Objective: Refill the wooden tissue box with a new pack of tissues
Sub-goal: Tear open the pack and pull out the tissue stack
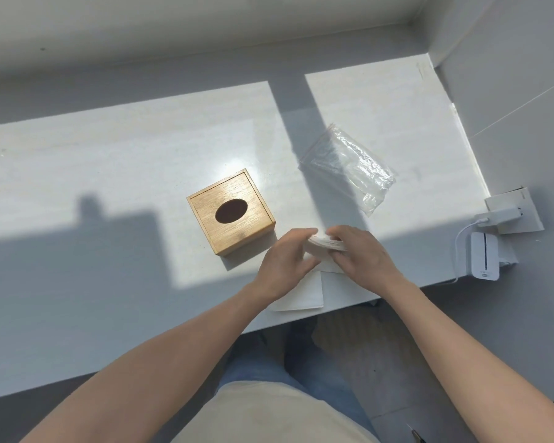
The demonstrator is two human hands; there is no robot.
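The wooden tissue box (231, 212) stands upright in the middle of the white counter (109, 174), its lid on and the dark oval slot facing up. Just to its right, both hands hold a white stack of tissues (325, 245) a little above the counter. My left hand (285, 263) grips the stack's left end, and my right hand (362, 254) covers its right end from above. A loose white tissue sheet (301, 295) lies flat under the hands, near the counter's front edge. Farther back to the right lies an empty clear plastic wrapper (349, 164).
A white charger plugged into a wall socket (512, 215) and a small white device (483, 255) with a cable sit at the counter's right end. A wall closes off the right side and a window ledge runs along the back. My legs show below the counter's front edge.
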